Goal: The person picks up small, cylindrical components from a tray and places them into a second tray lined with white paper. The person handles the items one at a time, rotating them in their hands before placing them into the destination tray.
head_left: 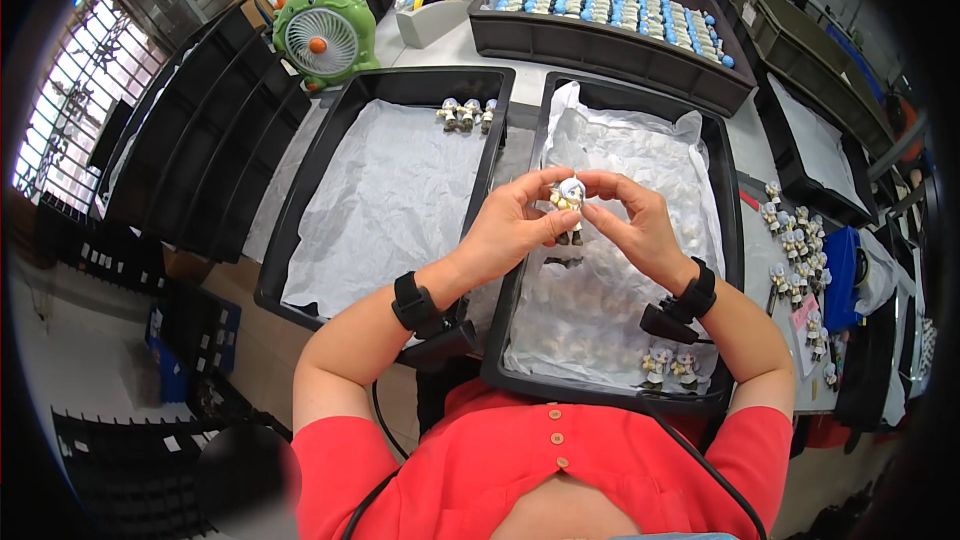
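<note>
From the head camera we see our left hand [510,225] and right hand [635,225] meeting above the right black tray [735,270], both closed in fingertip pinches on one small astronaut figurine [569,202]. The left thumb and forefinger grip it from nine o'clock, the right from three o'clock. It hangs over the crumpled white paper [600,290] lining that tray, clear of it.

To do this well, we judge the pinch should stay light and on the body, not the helmet — thumbs braced against each other, so small parts don't slip.

The figurine's long axis runs twelve to six: clear domed helmet toward twelve, dark feet toward six. Which way its face turns we cannot tell.

At six o'clock of the hands two finished figurines [670,365] stand in the tray's near corner; three more [466,114] stand at eleven in the left black tray [300,230] on the worktop [530,65].
</note>
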A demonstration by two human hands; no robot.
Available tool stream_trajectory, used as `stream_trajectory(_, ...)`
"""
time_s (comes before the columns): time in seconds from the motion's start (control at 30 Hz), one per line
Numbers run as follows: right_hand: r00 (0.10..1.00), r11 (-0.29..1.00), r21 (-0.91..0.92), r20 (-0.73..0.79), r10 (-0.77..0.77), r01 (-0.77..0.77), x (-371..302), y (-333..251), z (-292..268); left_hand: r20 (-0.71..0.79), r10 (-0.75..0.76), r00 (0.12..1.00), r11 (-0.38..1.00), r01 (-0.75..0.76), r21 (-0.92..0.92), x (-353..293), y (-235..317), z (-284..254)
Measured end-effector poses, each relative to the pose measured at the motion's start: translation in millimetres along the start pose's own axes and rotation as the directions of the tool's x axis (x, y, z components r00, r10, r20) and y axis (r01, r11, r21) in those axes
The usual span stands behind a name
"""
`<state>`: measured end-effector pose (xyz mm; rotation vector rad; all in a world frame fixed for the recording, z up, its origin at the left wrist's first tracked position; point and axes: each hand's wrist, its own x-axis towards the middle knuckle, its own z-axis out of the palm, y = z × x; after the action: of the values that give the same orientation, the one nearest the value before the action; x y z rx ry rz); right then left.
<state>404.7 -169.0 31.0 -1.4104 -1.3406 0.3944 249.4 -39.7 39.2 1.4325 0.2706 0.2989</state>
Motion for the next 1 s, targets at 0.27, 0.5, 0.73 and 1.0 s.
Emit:
stream_trajectory(0.27,0.999,0.998,-0.063,-0.042,-0.013,0.011,-0.4,4.1,0.7,0.032,-0.019,0.999,0.998,0.020,-0.053,3.5,-6.3,1.8)
stream_trajectory(0.5,0.996,0.997,0.039,-0.055,0.067,-0.065,0.6,11.1,-0.2,0.013,-0.072,0.997,0.984,0.073,-0.161,5.8,-13.6,6.0)
stream_trajectory(0.73,0.995,0.994,0.071,-0.028,0.091,-0.089,0.4,16.5,-2.0,0.017,-0.135,0.991,0.978,0.136,-0.156,7.2,-14.2,4.4)
stream_trajectory(1.0,0.987,0.978,0.131,0.008,0.161,-0.161,1.1,13.3,-2.5,0.042,-0.144,0.989,0.973,0.149,-0.179,8.8,-16.0,1.3)
